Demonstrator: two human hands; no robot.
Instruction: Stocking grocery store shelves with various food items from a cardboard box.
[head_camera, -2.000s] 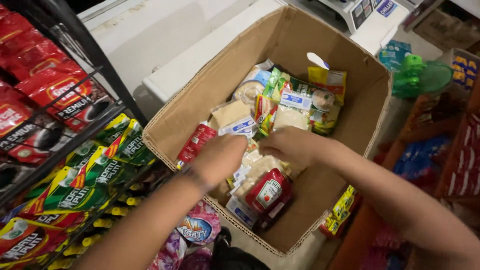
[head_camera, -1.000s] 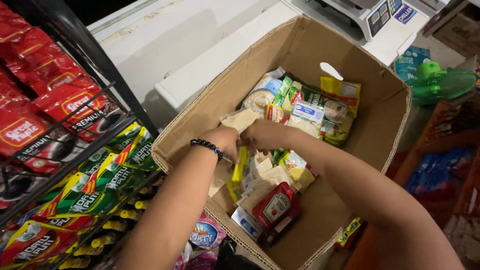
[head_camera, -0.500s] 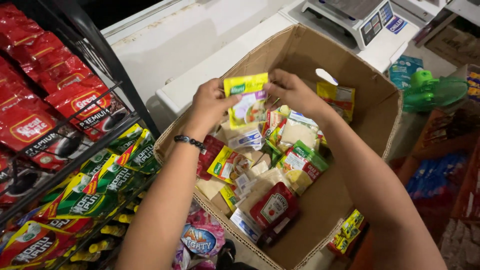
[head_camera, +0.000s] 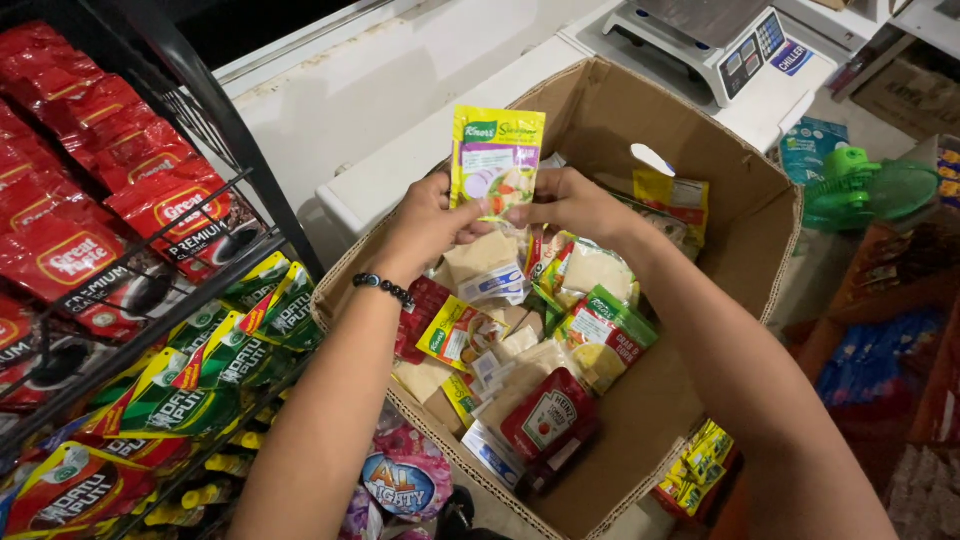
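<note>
A cramped shop corner was lit from overhead. A black wire rack at left held red pouches above green and yellow packets. A white counter ran behind, carrying a digital scale. At right stood a green fan, with blue packs and brown cartons stacked nearby.

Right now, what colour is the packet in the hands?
Yellow, with a purple patch in the middle, seen in the head view: the packet.
</note>
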